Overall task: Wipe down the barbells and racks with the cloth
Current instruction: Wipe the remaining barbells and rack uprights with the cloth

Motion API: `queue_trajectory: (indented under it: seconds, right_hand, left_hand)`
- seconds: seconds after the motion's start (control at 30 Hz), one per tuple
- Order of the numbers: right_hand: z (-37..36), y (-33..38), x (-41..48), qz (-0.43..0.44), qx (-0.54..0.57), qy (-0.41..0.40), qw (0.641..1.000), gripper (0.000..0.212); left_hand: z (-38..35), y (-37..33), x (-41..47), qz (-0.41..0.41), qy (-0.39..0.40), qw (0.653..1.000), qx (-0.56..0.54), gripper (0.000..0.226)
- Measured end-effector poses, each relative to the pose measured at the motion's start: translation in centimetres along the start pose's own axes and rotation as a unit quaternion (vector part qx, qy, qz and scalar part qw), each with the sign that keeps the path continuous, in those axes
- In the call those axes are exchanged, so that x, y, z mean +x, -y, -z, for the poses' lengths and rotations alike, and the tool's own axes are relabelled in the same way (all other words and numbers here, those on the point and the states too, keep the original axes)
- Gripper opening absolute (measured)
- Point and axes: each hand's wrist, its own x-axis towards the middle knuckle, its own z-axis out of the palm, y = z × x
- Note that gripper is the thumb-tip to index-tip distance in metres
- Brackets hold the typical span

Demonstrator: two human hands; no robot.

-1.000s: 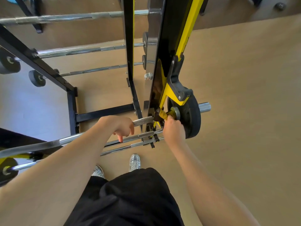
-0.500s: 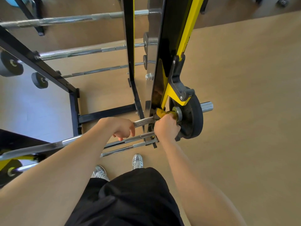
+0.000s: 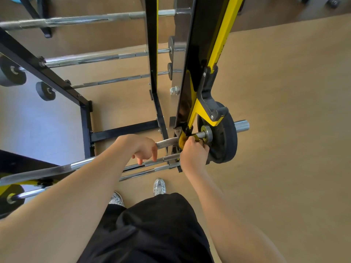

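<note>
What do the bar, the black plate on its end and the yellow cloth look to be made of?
Bar: steel, probably chromed; mirror-bright, with a knurled grip band. Plate: likely rubber-coated or painted iron; matte black. Cloth: soft fabric, perhaps microfibre; it bunches round the bar.

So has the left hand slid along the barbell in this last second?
No. The left hand grips the barbell at the same spot, just left of the rack upright.

Knurled chrome barbell (image 3: 167, 143), matt plate (image 3: 226, 137)
</note>
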Motion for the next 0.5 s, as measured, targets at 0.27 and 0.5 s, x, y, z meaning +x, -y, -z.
queue_trajectory:
  seconds: [0.27, 0.5]
  right_hand:
    - [0.8, 0.3, -0.8, 0.138, -0.019, 0.029, 0.990, 0.019]
    - [-1.1, -1.1, -1.0, 0.134, 0.141, -0.077, 0.978, 0.040]
  left_hand:
    - [1.3, -2.1, -0.5, 0.012, 0.004, 1.000, 0.014, 0.047]
    - [0.9, 0.5, 0.5, -0.017, 0.002, 1.000, -0.007, 0.049]
